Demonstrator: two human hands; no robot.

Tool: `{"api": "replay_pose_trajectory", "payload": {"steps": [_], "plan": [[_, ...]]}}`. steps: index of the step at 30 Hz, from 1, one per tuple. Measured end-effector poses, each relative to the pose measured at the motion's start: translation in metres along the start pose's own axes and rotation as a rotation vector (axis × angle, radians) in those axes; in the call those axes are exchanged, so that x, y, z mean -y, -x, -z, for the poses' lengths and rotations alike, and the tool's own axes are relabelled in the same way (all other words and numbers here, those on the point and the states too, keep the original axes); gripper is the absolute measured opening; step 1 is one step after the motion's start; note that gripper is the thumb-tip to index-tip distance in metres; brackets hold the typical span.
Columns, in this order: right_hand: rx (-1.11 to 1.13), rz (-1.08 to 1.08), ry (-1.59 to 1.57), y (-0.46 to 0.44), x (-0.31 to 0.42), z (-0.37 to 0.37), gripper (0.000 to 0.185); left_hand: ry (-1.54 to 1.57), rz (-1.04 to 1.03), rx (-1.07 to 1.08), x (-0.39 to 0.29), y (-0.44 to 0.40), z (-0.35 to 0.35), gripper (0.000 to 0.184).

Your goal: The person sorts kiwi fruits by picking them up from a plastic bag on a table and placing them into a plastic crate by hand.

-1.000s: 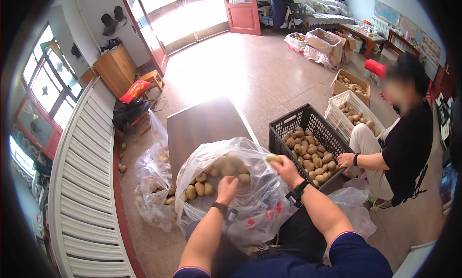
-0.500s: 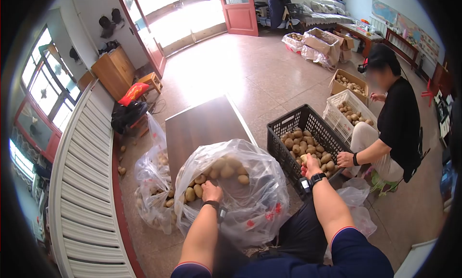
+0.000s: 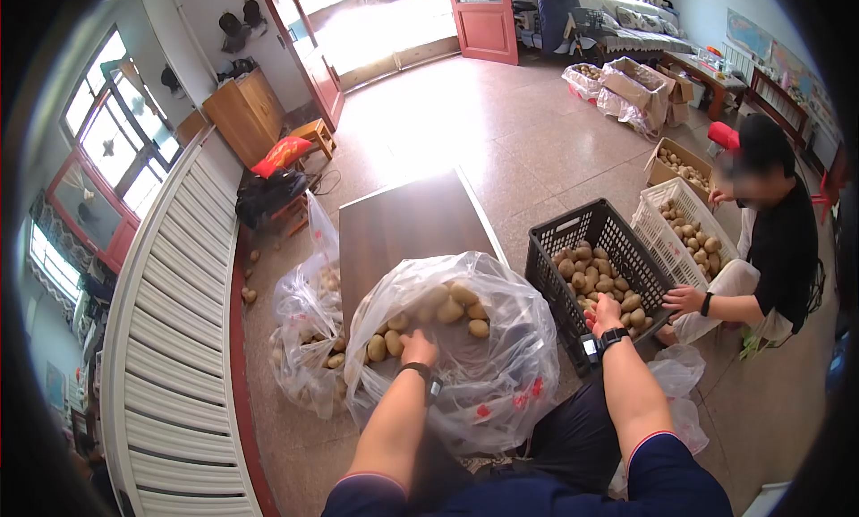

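At four o'clock, the right hand in the black crate should go softly; at six, the left hand touches brown fruit; whether fingers pinch, I can't tell.

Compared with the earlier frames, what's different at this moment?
The right hand has moved from beside the clear bag rightward into the black crate; whether the piece it carried is released can't be told. The left hand has shifted left, to the brown oval pieces inside the bag. The bag, crate and brown tabletop stayed put.
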State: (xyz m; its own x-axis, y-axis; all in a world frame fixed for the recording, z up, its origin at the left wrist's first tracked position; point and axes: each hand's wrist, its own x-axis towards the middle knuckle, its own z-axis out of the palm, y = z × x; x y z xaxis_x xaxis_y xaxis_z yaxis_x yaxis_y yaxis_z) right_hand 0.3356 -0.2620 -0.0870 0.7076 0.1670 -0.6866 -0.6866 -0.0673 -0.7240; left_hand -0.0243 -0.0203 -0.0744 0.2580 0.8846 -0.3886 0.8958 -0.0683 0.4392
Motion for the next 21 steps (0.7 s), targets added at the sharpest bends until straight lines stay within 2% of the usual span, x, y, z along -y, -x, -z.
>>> {"api": "replay_pose_trajectory", "payload": {"steps": [3,7,11,13,15,19,21], "plan": [[0.026,0.040,0.053,0.023,0.006,-0.012,0.025,-0.059,-0.019,0.005,-0.004,0.006,-0.005,0.054],[0.170,0.218,0.132,0.023,-0.004,-0.017,0.025,-0.150,-0.067,0.006,-0.005,0.010,-0.013,0.049],[0.212,0.362,0.162,0.030,-0.012,-0.024,0.026,-0.195,-0.106,-0.002,-0.006,0.018,-0.020,0.046],[0.229,0.357,0.159,0.040,-0.011,-0.030,0.027,-0.163,-0.131,-0.045,0.000,0.015,-0.031,0.045],[0.291,0.337,0.258,0.044,-0.009,-0.031,0.020,-0.184,-0.139,0.015,0.000,0.014,-0.033,0.046],[0.239,0.301,0.290,0.067,-0.009,-0.044,0.025,-0.082,-0.239,0.043,0.003,-0.002,-0.039,0.045],[0.285,0.435,0.315,0.072,-0.016,-0.049,0.033,0.182,-0.351,0.094,-0.004,-0.001,-0.040,0.048]]}}
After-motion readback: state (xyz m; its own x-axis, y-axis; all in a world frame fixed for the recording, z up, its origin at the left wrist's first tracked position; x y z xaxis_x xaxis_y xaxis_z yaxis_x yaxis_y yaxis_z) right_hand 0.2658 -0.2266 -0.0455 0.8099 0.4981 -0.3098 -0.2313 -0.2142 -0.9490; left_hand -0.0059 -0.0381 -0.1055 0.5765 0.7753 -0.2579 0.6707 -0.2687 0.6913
